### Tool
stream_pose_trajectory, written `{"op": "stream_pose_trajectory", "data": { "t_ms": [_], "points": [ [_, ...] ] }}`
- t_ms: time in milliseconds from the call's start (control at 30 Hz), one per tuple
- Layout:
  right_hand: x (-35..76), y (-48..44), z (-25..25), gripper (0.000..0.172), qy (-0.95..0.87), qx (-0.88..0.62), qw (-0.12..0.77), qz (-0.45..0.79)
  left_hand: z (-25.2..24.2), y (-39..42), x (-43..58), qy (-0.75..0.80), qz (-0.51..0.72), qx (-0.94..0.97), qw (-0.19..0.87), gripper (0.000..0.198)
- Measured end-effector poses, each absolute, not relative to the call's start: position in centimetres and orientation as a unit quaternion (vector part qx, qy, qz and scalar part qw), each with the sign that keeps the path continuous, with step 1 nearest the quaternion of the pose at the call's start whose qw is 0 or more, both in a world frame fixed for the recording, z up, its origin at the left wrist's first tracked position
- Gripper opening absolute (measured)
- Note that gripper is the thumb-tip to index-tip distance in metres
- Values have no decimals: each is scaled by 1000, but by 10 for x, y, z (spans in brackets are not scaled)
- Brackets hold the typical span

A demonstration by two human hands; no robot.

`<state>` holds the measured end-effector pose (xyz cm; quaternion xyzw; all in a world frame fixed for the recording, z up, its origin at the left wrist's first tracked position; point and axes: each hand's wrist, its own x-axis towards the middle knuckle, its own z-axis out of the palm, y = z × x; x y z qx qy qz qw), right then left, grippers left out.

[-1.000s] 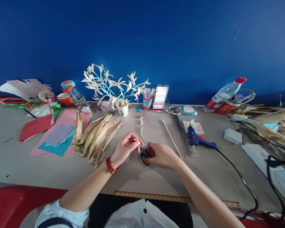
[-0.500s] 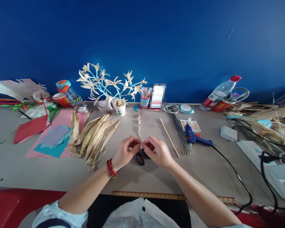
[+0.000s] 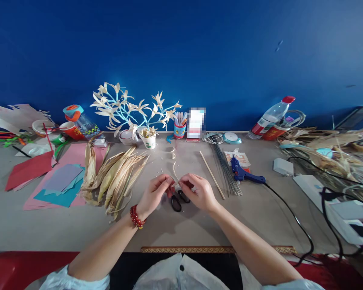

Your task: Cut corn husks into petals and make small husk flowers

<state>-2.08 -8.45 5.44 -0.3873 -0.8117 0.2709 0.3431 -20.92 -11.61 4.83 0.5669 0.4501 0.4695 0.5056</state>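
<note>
My left hand (image 3: 159, 192), with a red bead bracelet (image 3: 137, 217) on its wrist, has its thumb and fingers pinched together; what they hold is too small to make out. Close beside it on the right, my right hand (image 3: 199, 191) pinches a small pale piece (image 3: 178, 187), which shows between the fingertips of both hands. Black-handled scissors (image 3: 176, 204) lie on the table under the fingers, their blades hidden. Just beyond the fingertips is a thin curved pale strip (image 3: 175, 170). Dried corn husks (image 3: 116, 177) lie left of my left hand.
A wooden stick (image 3: 212, 175), thin wires (image 3: 226, 171) and a blue glue gun (image 3: 246, 175) with a black cord lie to the right. Husk flowers stand in a white cup (image 3: 148, 141) at the back. Coloured paper (image 3: 60, 187) lies left; a bottle (image 3: 269, 121) leans at back right.
My hands have moved slightly apart at the fingertips, and more of the scissors' handles shows below them. The whole view has shifted a little, so the table things appear further left.
</note>
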Motion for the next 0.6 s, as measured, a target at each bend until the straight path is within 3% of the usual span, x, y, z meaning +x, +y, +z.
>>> {"op": "stream_pose_trajectory", "data": {
  "t_ms": [200,600],
  "points": [
    [-24,-87,55,10,-806,-398,345,269,51,-119,-205,494,448,658,349,8],
    [-29,-97,54,15,-825,-358,402,175,49,-118,-207,507,471,672,265,12]
  ]
}}
